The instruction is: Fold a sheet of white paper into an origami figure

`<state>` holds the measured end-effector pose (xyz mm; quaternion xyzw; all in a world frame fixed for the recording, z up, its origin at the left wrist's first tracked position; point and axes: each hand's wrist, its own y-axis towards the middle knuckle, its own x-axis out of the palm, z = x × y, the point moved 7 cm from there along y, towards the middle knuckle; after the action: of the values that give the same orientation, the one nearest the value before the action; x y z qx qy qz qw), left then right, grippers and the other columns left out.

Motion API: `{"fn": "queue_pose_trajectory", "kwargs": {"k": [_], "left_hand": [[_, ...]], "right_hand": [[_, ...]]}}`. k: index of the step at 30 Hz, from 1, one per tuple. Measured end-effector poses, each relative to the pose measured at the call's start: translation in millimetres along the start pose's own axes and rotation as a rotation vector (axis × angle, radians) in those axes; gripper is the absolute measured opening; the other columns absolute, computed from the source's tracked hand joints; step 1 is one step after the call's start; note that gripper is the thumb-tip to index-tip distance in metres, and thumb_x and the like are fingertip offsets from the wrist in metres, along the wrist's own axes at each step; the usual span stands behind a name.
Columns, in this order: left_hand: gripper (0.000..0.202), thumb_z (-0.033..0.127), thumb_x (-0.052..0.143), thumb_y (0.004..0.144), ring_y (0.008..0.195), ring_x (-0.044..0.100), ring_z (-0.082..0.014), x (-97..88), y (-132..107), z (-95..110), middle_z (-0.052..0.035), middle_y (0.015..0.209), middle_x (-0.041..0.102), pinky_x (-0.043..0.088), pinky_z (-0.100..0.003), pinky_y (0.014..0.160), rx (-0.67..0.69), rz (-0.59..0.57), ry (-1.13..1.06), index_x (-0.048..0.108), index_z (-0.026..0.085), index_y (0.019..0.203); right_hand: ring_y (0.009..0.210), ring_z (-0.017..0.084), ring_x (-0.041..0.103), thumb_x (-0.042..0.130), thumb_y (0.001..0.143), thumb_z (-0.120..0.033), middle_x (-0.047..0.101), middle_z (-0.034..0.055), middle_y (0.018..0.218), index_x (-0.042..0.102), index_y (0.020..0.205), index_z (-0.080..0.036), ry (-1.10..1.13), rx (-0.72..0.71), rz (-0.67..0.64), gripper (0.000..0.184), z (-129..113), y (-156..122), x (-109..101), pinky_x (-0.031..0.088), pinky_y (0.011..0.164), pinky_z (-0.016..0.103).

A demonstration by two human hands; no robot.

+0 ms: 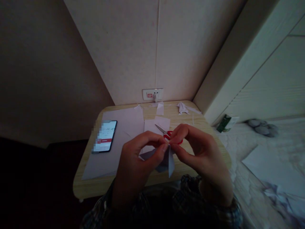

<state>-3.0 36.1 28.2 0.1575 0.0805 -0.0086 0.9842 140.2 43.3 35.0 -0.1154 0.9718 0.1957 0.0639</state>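
Observation:
Between my two hands is a folded piece of white paper (170, 162), held up over the front of the small wooden table (95, 187). My left hand (140, 156) pinches its upper point with thumb and forefinger. From the other side my right hand (195, 146) pinches the same point, its fingertips meeting those of the left. Part of the paper is hidden behind the left thumb and fingers. Just beyond my fingertips lie red-handled scissors (162, 129), partly covered by my right hand, with their blades pointing away to the left.
A phone (106, 136) rests on large white sheets (126, 124) at the left. Paper scraps (160, 109) and a folded paper figure (182, 108) lie toward the back, below a wall socket (152, 94). At right, a bed (238, 171) holds more paper (274, 168).

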Motion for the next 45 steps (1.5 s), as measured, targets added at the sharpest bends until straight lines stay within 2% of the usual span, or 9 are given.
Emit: {"fn": "queue_pose_trajectory", "kwargs": {"k": [6,14,19,23,28,33,40,45], "left_hand": [[0.014,0.009,0.066,0.078,0.07,0.067,-0.0134,-1.0,0,2,0.0029,0.073,0.073,0.054,-0.023,0.069,0.005,0.038,0.046,0.068,0.021,0.071],[0.014,0.009,0.066,0.081,0.073,0.065,-0.0097,-2.3,-9,7,0.006,0.077,0.07,0.052,-0.019,0.071,0.082,0.146,0.124,0.067,0.022,0.077],[0.014,0.011,0.066,0.082,0.075,0.068,-0.0108,-1.8,-12,5,0.007,0.077,0.07,0.053,-0.02,0.071,0.029,0.166,0.048,0.067,0.024,0.078],[0.015,0.01,0.067,0.081,0.071,0.07,-0.0095,-0.7,-11,-1,0.008,0.074,0.072,0.053,-0.017,0.067,-0.046,0.204,-0.094,0.068,0.024,0.075],[0.018,0.007,0.068,0.078,0.068,0.07,-0.0064,3.2,-7,-5,0.0101,0.068,0.073,0.054,-0.011,0.065,-0.092,0.192,-0.249,0.069,0.024,0.071],[0.017,0.007,0.069,0.077,0.065,0.068,-0.0064,1.3,-8,-2,0.0094,0.068,0.073,0.053,-0.011,0.062,-0.057,0.232,-0.197,0.07,0.023,0.071],[0.016,0.01,0.067,0.08,0.067,0.067,-0.0127,-0.7,-11,4,0.0043,0.068,0.072,0.052,-0.021,0.064,-0.01,0.234,-0.133,0.07,0.022,0.07],[0.018,0.008,0.067,0.08,0.067,0.067,-0.0097,-1.0,-6,-1,0.0061,0.068,0.072,0.052,-0.017,0.066,0.009,0.17,-0.113,0.072,0.022,0.07]], "right_hand": [[0.069,0.014,0.059,0.066,0.08,-0.011,0.061,-0.0029,0.07,0.057,0.072,-0.022,-0.118,-0.018,0.044,0.016,-6,1,2,0.046,0.065,0.028],[0.066,0.013,0.055,0.062,0.078,-0.008,0.058,-0.0036,0.069,0.05,0.071,-0.023,-0.303,-0.059,0.178,0.02,-20,-4,8,0.043,0.062,0.027],[0.068,0.014,0.056,0.063,0.081,-0.011,0.057,-0.003,0.072,0.049,0.074,-0.023,-0.394,-0.083,0.226,0.021,-24,-7,11,0.043,0.063,0.028],[0.067,0.014,0.054,0.063,0.082,-0.011,0.054,-0.0026,0.071,0.049,0.074,-0.023,-0.396,-0.131,0.241,0.02,-28,-7,12,0.042,0.061,0.029],[0.07,0.014,0.054,0.061,0.083,-0.01,0.055,-0.0031,0.073,0.05,0.076,-0.023,-0.294,-0.113,0.244,0.018,-22,-7,10,0.041,0.064,0.029],[0.07,0.013,0.054,0.06,0.082,-0.01,0.054,-0.0044,0.073,0.05,0.075,-0.022,-0.231,-0.12,0.269,0.017,-19,-8,9,0.041,0.063,0.027],[0.064,0.011,0.052,0.06,0.078,-0.007,0.053,-0.0038,0.07,0.048,0.073,-0.021,-0.481,-0.156,0.287,0.019,-30,-7,16,0.04,0.06,0.025],[0.066,0.013,0.053,0.059,0.078,-0.008,0.055,-0.0018,0.072,0.048,0.074,-0.021,-0.57,-0.138,0.287,0.017,-26,-5,15,0.04,0.061,0.027]]}}
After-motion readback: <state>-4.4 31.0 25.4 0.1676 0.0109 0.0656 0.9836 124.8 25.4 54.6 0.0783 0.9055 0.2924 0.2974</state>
